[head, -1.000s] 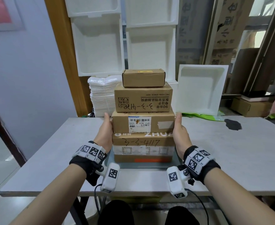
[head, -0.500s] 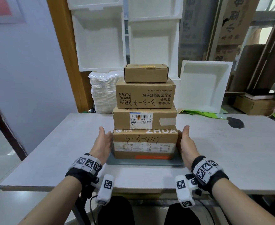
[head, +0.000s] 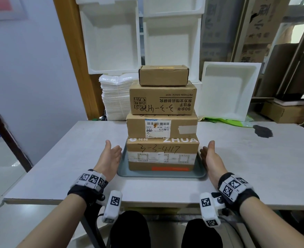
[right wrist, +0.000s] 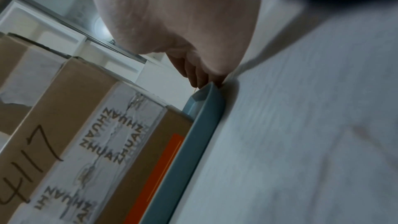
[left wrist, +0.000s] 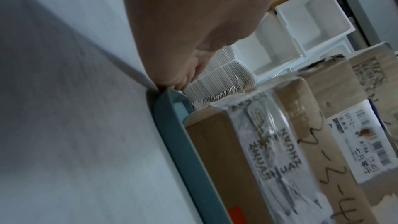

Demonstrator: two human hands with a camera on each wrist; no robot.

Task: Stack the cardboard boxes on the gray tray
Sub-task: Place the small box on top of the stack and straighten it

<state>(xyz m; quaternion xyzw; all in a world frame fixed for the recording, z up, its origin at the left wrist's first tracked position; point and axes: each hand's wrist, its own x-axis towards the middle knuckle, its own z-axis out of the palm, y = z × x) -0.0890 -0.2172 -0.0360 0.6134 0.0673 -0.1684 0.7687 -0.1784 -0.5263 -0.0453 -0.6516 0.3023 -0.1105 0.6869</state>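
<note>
Several cardboard boxes stand in one upright stack on the gray tray [head: 161, 175], largest at the bottom. The bottom box [head: 162, 153] carries the handwriting "3-3-417"; above it sit a box with a white label [head: 162, 125], a printed box [head: 162, 98] and a small top box [head: 163, 75]. My left hand [head: 110, 154] is beside the tray's left rim, palm inward, fingers straight, holding nothing. My right hand [head: 210, 156] mirrors it at the right rim. Both are off the boxes. In the wrist views the fingers [left wrist: 183, 77] [right wrist: 193, 74] reach near the tray's far corners [left wrist: 172, 134] [right wrist: 200, 125]; whether they touch is unclear.
The tray sits mid-front on a pale grey table [head: 255, 167]. A dark patch [head: 262, 131] marks the table's far right. Behind the table stand white foam trays [head: 226, 92], a pile of white sheets [head: 115, 99] and cardboard cartons [head: 283, 111].
My hands slid down from the sides of the labelled box to the bottom box, then let go and moved outward to either side of the tray. The stack has not moved.
</note>
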